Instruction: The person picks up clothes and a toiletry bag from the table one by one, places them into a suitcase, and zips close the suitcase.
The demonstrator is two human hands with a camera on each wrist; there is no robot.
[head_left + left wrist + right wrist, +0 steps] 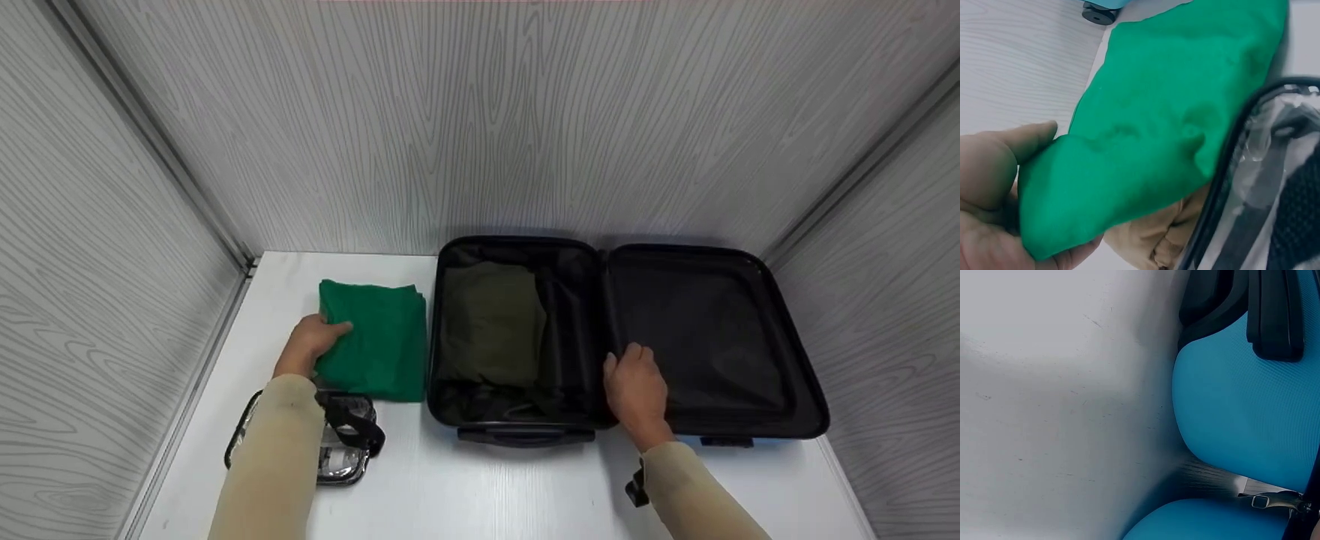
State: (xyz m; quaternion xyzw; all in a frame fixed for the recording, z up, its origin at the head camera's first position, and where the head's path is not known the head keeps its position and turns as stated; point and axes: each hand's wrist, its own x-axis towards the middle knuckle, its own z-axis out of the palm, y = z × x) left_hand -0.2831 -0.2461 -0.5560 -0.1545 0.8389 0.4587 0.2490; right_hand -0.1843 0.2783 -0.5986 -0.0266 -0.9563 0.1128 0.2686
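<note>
My left hand [315,339] grips the left edge of a folded green cloth [382,341], thumb on top and fingers beneath. In the left wrist view one end of the green cloth bends up in that hand. My right hand [636,390] rests at the inner rim of the right half of an open suitcase [705,345], its fingers loosely bent. Inside the left half lies a folded dark olive garment [491,322]. The suitcase's blue shell [1241,394] fills the right side of the right wrist view, where the right hand is almost wholly out of frame.
A clear bag with black trim [349,463] and a black strap lies partly under the left forearm. A buckled strap [1269,500] shows between the suitcase halves. Grey wood-grain walls [510,127] enclose the white table [465,495].
</note>
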